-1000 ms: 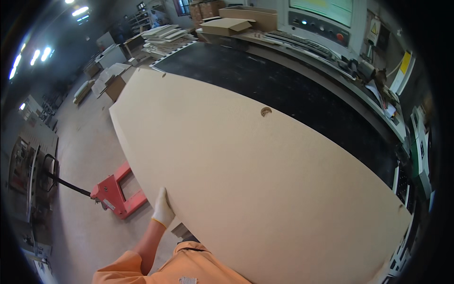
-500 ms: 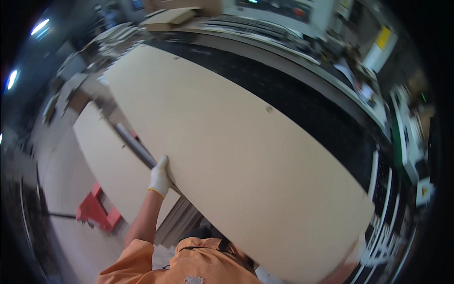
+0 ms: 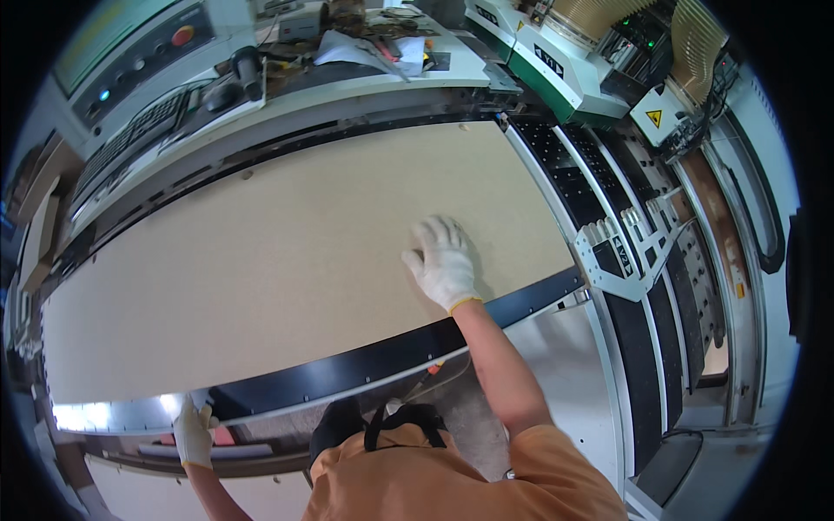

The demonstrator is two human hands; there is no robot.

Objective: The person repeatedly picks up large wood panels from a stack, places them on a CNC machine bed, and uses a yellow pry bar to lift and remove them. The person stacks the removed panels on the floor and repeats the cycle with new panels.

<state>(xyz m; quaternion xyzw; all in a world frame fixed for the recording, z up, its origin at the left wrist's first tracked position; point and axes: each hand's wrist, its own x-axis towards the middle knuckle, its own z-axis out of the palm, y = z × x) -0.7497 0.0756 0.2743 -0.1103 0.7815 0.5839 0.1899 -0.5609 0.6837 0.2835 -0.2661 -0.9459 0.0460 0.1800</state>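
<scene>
A large beige board [image 3: 287, 252] lies flat on the black bed of a machine. My right hand [image 3: 443, 265], in a white glove with a yellow cuff edge, rests on the board's right part with its fingers spread. At the bed's front left edge is my left hand [image 3: 195, 434], gloved alike, thumb and fingers apart at the black front strip [image 3: 339, 360]. It does not hold the board, and part of its fingers is hard to make out. Below it, another pale board [image 3: 200, 491] lies lower down.
Beyond the bed stand a control panel [image 3: 143, 65], a keyboard [image 3: 135, 139] and a cluttered white worktop [image 3: 452, 74]. At the right are rails, a white bracket [image 3: 630, 252] and a green-and-white machine head [image 3: 556, 69] with ribbed hoses [image 3: 695, 52].
The large board has gone from tilted in my hands to flat on the bed. My right hand has come onto its top; my left has let go of its edge. My view has swung right.
</scene>
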